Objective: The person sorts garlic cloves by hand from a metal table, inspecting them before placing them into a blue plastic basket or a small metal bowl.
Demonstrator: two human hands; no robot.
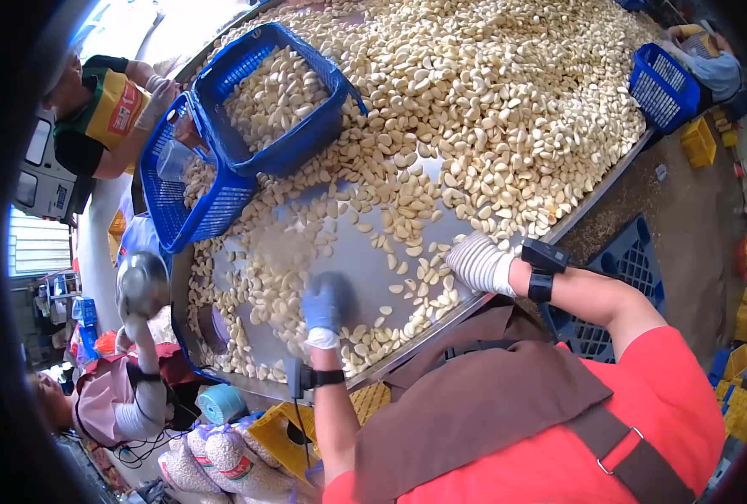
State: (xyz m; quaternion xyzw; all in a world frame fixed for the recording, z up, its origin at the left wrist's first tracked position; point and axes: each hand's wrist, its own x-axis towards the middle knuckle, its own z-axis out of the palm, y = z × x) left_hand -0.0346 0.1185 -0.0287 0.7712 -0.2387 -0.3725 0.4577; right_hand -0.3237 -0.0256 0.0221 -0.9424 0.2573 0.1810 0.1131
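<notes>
My left hand, in a blue glove over a white cuff, is over the metal table beside loose pale, flat pieces; motion blurs its fingers. In a striped white glove, my right hand rests at the table's near edge, touching pale pieces. Its fingers are bent down and their tips are hidden, so whether it grips any piece does not show. A large heap of the same pieces covers the far part of the table.
Blue baskets stand at the table's left side, another at the far right. A co-worker stands at upper left; one at lower left holds a metal bowl. Another person is at upper right. Filled sacks lie below.
</notes>
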